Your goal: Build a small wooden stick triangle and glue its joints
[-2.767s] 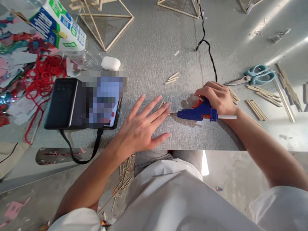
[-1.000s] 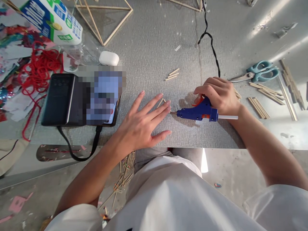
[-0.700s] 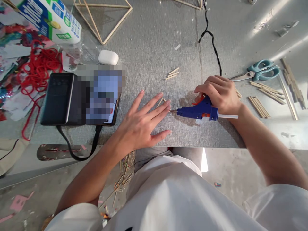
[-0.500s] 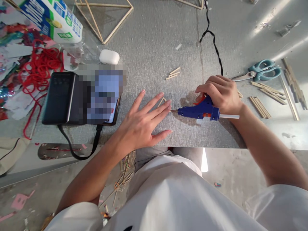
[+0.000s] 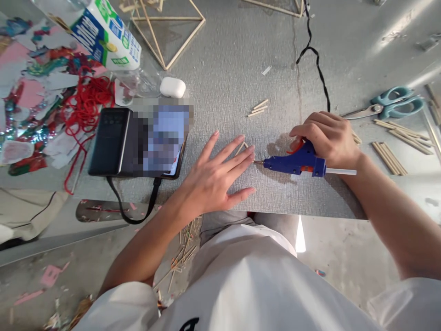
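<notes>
My right hand (image 5: 329, 138) is wrapped round a blue glue gun (image 5: 292, 162), whose white glue stick points right. The gun's metal nozzle points left, close to the fingertips of my left hand (image 5: 220, 172). That hand lies flat on the grey tabletop with its fingers spread. Small wooden sticks (image 5: 242, 147) show at its fingertips, forming a corner; the rest of them is hidden under the fingers. Several short sticks (image 5: 258, 108) lie a little beyond.
Scissors (image 5: 389, 105) and bundles of sticks (image 5: 389, 158) lie at the right. A phone (image 5: 163, 142), power bank (image 5: 110, 142), white case (image 5: 172, 87), red cord (image 5: 91, 94) and carton (image 5: 110, 39) stand left. Wooden frames (image 5: 184, 46) and black cable (image 5: 320, 73) lie farther back.
The whole view has shifted, so the table and both hands appear farther right. My hands and the glue gun keep nearly the same places relative to the sticks.
</notes>
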Motion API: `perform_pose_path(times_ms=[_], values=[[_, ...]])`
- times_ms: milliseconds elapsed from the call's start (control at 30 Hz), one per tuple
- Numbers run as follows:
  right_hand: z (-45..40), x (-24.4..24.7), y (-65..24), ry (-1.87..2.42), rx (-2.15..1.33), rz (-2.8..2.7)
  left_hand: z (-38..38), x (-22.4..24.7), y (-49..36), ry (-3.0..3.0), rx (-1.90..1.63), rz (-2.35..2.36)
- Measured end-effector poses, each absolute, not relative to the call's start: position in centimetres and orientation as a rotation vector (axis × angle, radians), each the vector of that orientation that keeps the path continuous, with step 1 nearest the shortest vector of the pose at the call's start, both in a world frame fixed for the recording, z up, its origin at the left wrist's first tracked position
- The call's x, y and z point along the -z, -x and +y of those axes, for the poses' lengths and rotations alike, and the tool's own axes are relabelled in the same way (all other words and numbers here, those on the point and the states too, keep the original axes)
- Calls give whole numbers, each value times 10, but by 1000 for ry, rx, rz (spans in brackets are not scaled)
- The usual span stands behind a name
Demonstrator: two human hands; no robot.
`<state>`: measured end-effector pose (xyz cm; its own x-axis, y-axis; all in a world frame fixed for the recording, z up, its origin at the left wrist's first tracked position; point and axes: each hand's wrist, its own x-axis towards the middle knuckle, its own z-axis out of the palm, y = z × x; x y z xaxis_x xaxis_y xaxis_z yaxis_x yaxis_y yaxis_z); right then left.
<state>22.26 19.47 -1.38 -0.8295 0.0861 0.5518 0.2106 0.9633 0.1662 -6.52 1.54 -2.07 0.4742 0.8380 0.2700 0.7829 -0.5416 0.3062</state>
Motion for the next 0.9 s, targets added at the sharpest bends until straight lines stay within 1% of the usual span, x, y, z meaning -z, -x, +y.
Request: perform_pose_path(times_ms=[333, 500, 667, 900], values=[[196, 15, -224, 214, 272, -2538, 15, 22, 65, -2591, -582, 1434], [198, 17, -225, 237, 183, -2540, 15, 21, 65, -2570, -574, 1435], [196, 14, -222, 194, 271, -2520, 15, 21, 65, -2575, -599, 1427], [194, 11, -219, 176, 272, -2532, 16, 22, 66, -2582, -610, 1423]])
